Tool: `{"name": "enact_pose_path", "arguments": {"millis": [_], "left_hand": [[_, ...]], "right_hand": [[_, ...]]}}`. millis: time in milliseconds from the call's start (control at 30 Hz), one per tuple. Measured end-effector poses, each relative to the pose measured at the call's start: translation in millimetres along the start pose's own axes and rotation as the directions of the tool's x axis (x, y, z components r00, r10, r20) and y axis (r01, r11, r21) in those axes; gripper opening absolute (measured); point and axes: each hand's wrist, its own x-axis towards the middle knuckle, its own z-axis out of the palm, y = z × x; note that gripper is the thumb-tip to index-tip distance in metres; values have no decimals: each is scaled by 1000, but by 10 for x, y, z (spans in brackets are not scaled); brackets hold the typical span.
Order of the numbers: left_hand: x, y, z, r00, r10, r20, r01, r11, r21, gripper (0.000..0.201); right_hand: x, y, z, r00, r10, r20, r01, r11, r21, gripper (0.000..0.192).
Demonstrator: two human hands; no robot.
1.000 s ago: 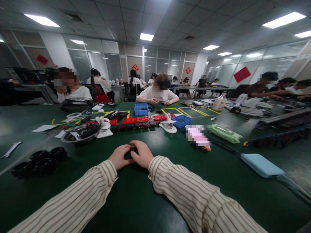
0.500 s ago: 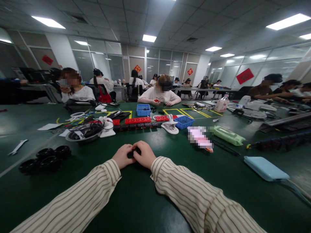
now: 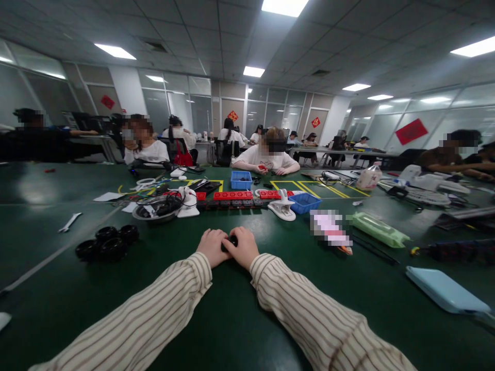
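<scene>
On the dark green desk [image 3: 240,319], the left hand [image 3: 211,246] and right hand [image 3: 244,247] close together around a small black object [image 3: 231,240], mostly hidden between them at centre. A cluster of black round rubber wheels [image 3: 107,242] lies well to the left, a pale blue flat case [image 3: 444,289] far right.

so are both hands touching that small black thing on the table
Touching. The head view shows the left hand and right hand closed round the small black part, fingers pressed against it with no gap showing.

Table [image 3: 240,319] dark green; sleeves [image 3: 162,309] cream with thin dark stripes; small part [image 3: 232,241] black; bins [image 3: 241,180] blue; power strips [image 3: 230,195] red.
</scene>
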Motion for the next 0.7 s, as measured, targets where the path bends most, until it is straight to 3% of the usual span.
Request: {"name": "enact_pose_path", "arguments": {"millis": [200, 333, 433, 533, 700], "left_hand": [[22, -27, 19, 998, 49, 43, -46, 997, -65, 31], [17, -92, 46, 992, 93, 87, -81, 988, -133, 32], [-15, -82, 39, 994, 75, 82, -68, 994, -88, 45], [-58, -36, 12, 1000, 13, 24, -12, 999, -33, 55], [-76, 31, 0, 998, -44, -35, 46, 998, 39, 48]], "right_hand": [[-17, 18, 7, 993, -118, 31, 115, 989, 90, 13], [-73, 20, -17, 977, -204, 60, 191, 966, 173, 34], [-108, 2, -27, 984, -170, 49, 162, 977, 136, 46], [-117, -19, -37, 997, -75, 6, 74, 996, 56, 44], [-101, -34, -22, 999, 21, -26, -22, 999, -40, 32]]}}
